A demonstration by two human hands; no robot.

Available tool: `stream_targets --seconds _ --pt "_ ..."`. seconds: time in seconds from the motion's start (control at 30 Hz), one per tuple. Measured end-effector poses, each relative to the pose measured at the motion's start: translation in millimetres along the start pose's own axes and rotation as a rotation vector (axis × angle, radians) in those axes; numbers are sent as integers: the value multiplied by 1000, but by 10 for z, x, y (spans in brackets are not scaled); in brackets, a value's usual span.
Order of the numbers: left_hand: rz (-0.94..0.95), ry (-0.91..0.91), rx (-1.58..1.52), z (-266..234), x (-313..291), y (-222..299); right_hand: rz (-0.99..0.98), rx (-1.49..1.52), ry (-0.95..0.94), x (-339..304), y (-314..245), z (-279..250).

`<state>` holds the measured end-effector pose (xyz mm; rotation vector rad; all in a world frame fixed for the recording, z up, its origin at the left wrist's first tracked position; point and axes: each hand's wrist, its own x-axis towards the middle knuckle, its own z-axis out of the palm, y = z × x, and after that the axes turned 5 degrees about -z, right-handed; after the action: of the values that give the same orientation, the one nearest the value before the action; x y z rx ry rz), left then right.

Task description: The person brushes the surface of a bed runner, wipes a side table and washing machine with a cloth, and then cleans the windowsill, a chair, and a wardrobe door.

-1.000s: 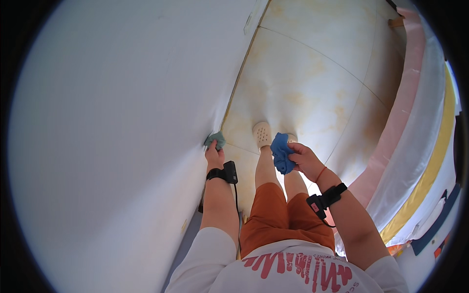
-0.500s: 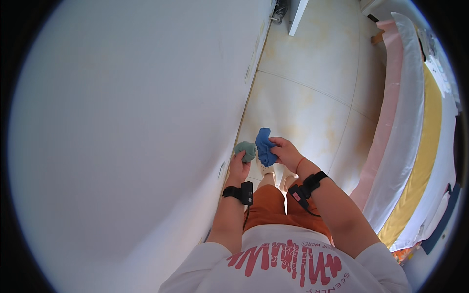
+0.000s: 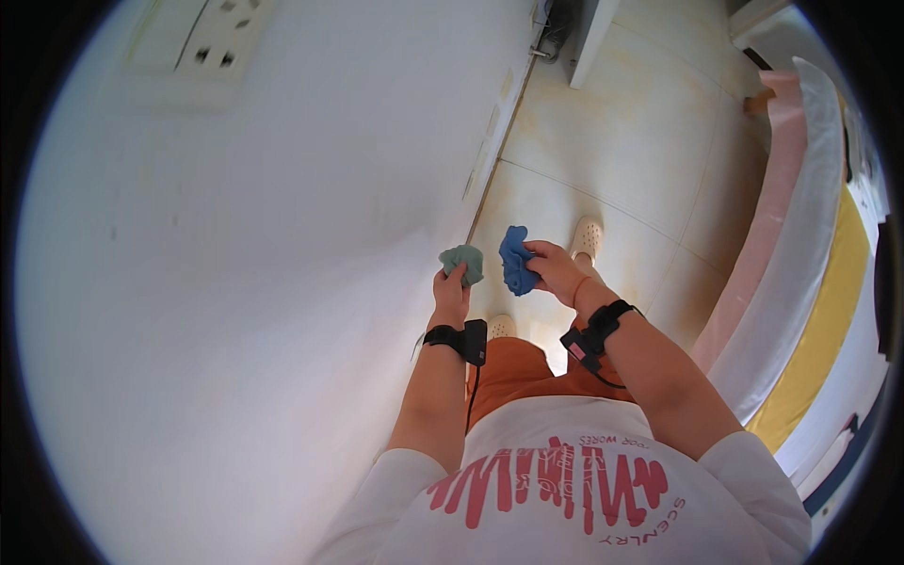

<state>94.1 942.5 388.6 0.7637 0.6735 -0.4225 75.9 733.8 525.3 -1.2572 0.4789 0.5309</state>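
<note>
A crumpled green cloth (image 3: 460, 263) is gripped in my left hand (image 3: 452, 290), with the thumb pressed on it, close to the white wall. My right hand (image 3: 556, 271) pinches a crumpled blue cloth (image 3: 516, 262) between thumb and fingers. The two cloths are held at about the same height with a small gap between them. Both hang over the floor in front of my legs. Each forearm wears a black strap with a small box and a cable.
A white wall (image 3: 282, 311) runs along my left, with a socket plate (image 3: 226, 38) on it. On the right stands a bed with pink, white and yellow bedding (image 3: 817, 320). A white door edge (image 3: 593, 42) and a dark shoe (image 3: 557, 33) are ahead on the tiled floor (image 3: 640, 122).
My right foot has stepped forward and the view has shifted along the wall, bringing the socket plate into sight. Both cloths stay in my hands, slightly farther apart.
</note>
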Motion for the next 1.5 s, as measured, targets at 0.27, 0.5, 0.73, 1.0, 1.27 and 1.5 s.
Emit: stream_targets --seconds 0.27,0.5,0.73,1.0,1.27,1.5 --pt "143 156 -167 -1293 53 9 -9 -84 -66 194 774 609" --pt "229 370 -379 -988 196 -356 6 -136 -136 139 -87 89" --pt "226 302 -483 -1160 525 -608 -530 -528 35 528 -333 -243" --pt "313 253 -465 -1137 276 -533 -733 -855 324 817 -1312 -277" --pt "201 223 -329 -481 143 -123 -656 -762 487 537 -1781 -437" --pt "186 129 -262 -198 371 61 -575 -716 482 13 -1815 -414"
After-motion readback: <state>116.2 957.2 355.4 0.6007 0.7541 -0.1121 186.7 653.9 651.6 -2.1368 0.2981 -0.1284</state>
